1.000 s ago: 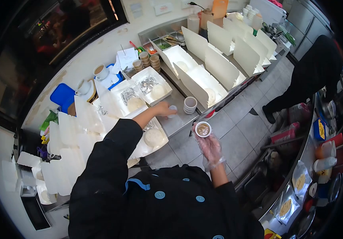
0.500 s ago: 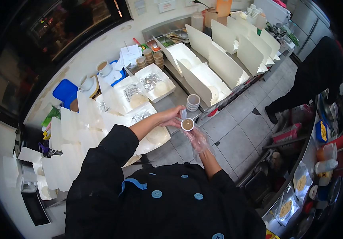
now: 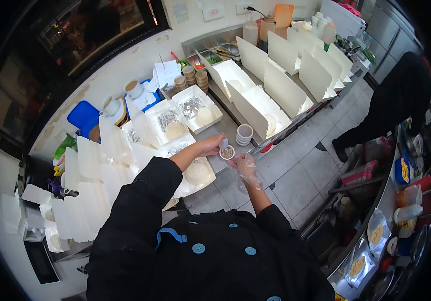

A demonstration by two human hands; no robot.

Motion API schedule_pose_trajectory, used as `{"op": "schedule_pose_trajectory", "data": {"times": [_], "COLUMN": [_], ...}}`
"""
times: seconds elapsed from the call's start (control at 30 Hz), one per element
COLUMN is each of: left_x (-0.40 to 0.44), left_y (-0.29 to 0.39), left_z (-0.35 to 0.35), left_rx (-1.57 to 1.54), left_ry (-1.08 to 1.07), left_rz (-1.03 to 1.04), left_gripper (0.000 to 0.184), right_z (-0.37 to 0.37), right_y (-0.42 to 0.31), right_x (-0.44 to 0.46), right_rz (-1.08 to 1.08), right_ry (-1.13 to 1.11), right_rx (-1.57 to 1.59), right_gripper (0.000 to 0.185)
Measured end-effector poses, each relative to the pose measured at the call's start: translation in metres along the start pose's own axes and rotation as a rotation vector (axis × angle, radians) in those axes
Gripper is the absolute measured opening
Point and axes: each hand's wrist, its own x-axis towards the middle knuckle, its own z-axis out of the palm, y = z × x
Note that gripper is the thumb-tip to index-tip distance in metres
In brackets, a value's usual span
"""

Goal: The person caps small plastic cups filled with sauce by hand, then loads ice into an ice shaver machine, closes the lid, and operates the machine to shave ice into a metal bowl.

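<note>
left hand (image 3: pixel 210 145) pinches clear lid (image 3: pixel 223 143) by cup (image 3: pixel 226 159). gloved right hand (image 3: pixel 246 165) at cup side; cannot tell how tight. cup between hands, facing up, likely so brown stuff (image 3: pixel 227 152) stays in. stacked cups (image 3: pixel 244 134) just beside, perhaps for quick reach.

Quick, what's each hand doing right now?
Left hand: closed, holding a translucent lid at the sauce cup.
Right hand: gloved, at the sauce cup's side; whether it grips cannot be told.
</note>
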Motion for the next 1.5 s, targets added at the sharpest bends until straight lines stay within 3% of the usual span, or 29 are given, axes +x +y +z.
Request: {"op": "schedule_pose_trajectory", "data": {"times": [0.03, 0.13, 0.23, 0.43, 0.53, 0.73, 0.83, 0.93, 1.03, 1.13, 1.23, 1.33, 1.43, 1.47, 1.5], "left_x": [-0.004, -0.014, -0.015, -0.032, -0.024, -0.025, -0.029, -0.024, -0.016, 0.005, -0.013, -0.032, -0.023, -0.014, -0.007], "left_y": [0.006, 0.024, 0.036, 0.064, 0.06, 0.058, 0.062, 0.054, 0.036, 0.0, 0.006, 0.03, 0.044, 0.036, 0.029], "left_z": [-0.003, -0.01, -0.007, 0.002, 0.001, 0.011, 0.006, -0.01, -0.029, -0.045, -0.022, 0.015, 0.018, 0.013, 0.01], "left_rx": [0.049, 0.191, 0.168, 0.231, 0.239, 0.149, 0.068, 0.097, 0.942, 1.432, 1.585, 1.176, 0.478, 0.456, 0.516], "left_ry": [0.058, 0.105, -0.067, -0.243, -0.266, -0.292, -0.381, -0.394, 0.029, 0.187, 0.254, 0.113, -0.122, -0.044, -0.012], "left_rz": [-0.002, 0.169, 0.135, 0.111, 0.093, 0.057, 0.079, 0.074, 0.421, 0.567, 0.79, 0.826, 0.296, 0.399, 0.392], "left_gripper": [0.054, 0.049, 0.049, 0.051, 0.05, 0.047, 0.047, 0.047, 0.052, 0.069, 0.076, 0.065, 0.042, 0.025, 0.024], "right_z": [0.001, -0.012, 0.009, 0.009, 0.004, 0.003, -0.009, -0.021, -0.029, -0.04, -0.04, -0.025, -0.016, -0.018, -0.021], "right_y": [-0.004, -0.025, -0.068, -0.089, -0.075, -0.07, -0.053, -0.051, -0.049, -0.027, -0.016, -0.035, -0.051, -0.047, -0.039], "right_x": [0.0, -0.003, -0.029, -0.037, -0.032, -0.027, -0.01, -0.007, -0.012, -0.008, -0.009, -0.027, -0.03, -0.026, -0.017], "right_rz": [0.015, -0.35, -0.474, -0.571, -0.768, -0.71, -0.631, -0.364, -0.281, -0.247, -0.108, -0.117, -0.025, -0.131, -0.238], "right_ry": [0.011, 0.029, -0.043, -0.031, 0.021, 0.046, 0.011, -0.092, -0.03, -0.055, -0.123, -0.297, -0.277, -0.23, -0.183], "right_rx": [-0.06, -0.59, -0.274, -0.54, -0.526, -0.512, -0.329, 0.106, 0.281, 0.213, 0.268, 0.434, 0.518, 0.235, -0.047], "right_gripper": [0.015, 0.013, 0.013, 0.015, 0.014, 0.016, 0.016, 0.015, 0.018, 0.019, 0.018, 0.022, 0.026, 0.028, 0.031]}}
